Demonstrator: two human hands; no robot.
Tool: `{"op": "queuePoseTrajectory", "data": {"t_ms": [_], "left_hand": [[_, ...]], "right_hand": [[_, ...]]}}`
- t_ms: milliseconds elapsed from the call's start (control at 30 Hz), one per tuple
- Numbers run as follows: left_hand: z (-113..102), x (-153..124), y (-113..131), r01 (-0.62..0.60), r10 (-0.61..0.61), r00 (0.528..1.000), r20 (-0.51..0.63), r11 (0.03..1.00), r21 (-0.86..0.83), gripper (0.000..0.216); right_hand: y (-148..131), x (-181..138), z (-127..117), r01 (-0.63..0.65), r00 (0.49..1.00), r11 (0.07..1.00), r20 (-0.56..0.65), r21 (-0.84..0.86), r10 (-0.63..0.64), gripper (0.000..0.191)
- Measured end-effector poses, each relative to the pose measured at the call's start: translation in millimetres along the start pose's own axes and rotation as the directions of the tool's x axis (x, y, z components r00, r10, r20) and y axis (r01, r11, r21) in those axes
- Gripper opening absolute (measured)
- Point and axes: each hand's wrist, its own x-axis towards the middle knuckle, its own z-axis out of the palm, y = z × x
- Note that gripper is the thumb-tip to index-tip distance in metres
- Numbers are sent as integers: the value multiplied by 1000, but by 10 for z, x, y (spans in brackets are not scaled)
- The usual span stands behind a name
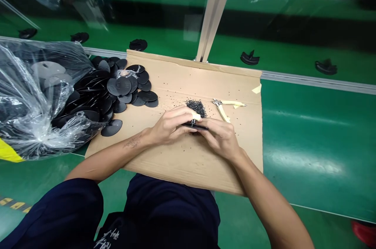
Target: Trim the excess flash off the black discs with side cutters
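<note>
Both my hands meet over a sheet of cardboard (188, 155) and grip one black plastic disc (197, 126) seen edge-on between them. My left hand (170, 125) is closed on the disc's left side, with a taped fingertip on top. My right hand (219, 137) pinches its right side. A small heap of black plastic trimmings (196, 107) lies just beyond my fingers. Cream-handled cutting pliers (225, 108) rest on the cardboard to the right of the heap.
A pile of black discs (123, 88) spills from a clear plastic bag (32, 100) at the left. Behind the cardboard runs a green conveyor belt (293, 53) carrying several black parts. A metal post (214, 10) rises at the cardboard's far edge.
</note>
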Motion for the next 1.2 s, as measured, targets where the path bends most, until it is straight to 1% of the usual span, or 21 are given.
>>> {"op": "queuePoseTrajectory", "data": {"t_ms": [133,233,300,400,467,567,700,867,1033,1133,1200], "left_hand": [[-12,2,-10,-23,23,1000,17,1000,-18,27],[-9,4,-11,-12,12,1000,17,1000,-7,22],[-2,3,-2,-19,19,1000,-12,1000,5,19],[17,-7,18,-51,50,995,-86,999,-6,17],[30,-15,25,-47,45,992,-114,999,-19,16],[45,-24,18,-28,27,994,-104,999,-16,19],[54,-26,23,-40,39,993,-109,999,-5,22],[43,3,72,-10,9,994,-113,1000,-2,12],[43,8,43,-12,9,998,-65,999,-38,26],[40,-6,34,45,-50,997,-54,995,-91,28],[21,-10,45,90,-99,994,-36,979,-183,31]], "right_hand": [[4,-10,23,49,999,999,-23,-14,-50,21],[10,-16,32,60,997,998,-39,-33,-62,21],[11,-14,32,62,997,997,-31,-49,-64,22],[7,-5,27,67,998,995,-5,-67,-68,24],[3,0,22,73,997,996,-1,-56,-73,24],[5,-3,14,89,996,995,-15,-42,-90,23],[13,-9,3,61,998,996,6,-66,-60,22],[2,0,-8,52,998,999,28,-5,-52,21],[22,16,-6,31,999,995,-28,92,-28,17],[28,31,-17,-16,1000,992,-18,128,19,16],[23,40,-26,-44,999,988,6,146,44,15]]}}
